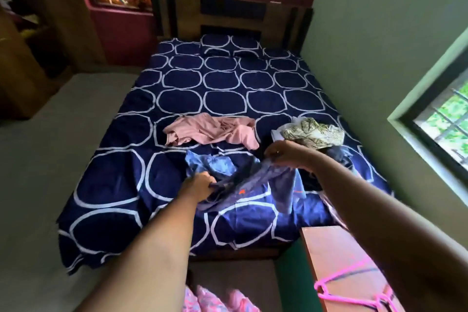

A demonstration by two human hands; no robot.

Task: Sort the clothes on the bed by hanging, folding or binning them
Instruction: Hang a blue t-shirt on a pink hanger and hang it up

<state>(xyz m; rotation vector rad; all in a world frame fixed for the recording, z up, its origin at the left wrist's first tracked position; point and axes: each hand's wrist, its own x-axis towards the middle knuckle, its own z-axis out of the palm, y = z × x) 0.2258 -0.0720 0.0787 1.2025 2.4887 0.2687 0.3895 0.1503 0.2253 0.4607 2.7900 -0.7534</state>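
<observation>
Step in hand, as I judge it: lifting one item clear of the bed to decide hang, fold or bin.

Left hand (200,183) grips a bunched edge of the crumpled blue cotton garment with a small orange mark (253,185), low against the sheet. Right hand (286,153) pinches another edge higher up, so the cloth hangs slack between the two. Lower folds rest on the navy bedsheet with white ring pattern (177,83), near the foot of the bed.

Other items waiting:
- crumpled dusty-pink soft garment (212,130), just beyond the blue one, apart from it
- cream leaf-print garment in a heap (314,132), by the wall side, just beyond the right hand

Bright pink plastic hangers (323,289) lie on the orange-brown wooden bench (329,248) at the bed's near right corner.

To do it well:
- Find shoulders or waistband before lifting further; which edges are held now cannot be told.
- Spread the hands apart and give one shake so the cloth opens flat.
- Lift high enough that the trailing folds do not drag the sheet.
- Dark cloth beneath the right forearm may be tangled in; check before pulling.
- If hanging, the hangers are closest to the right hand.
</observation>
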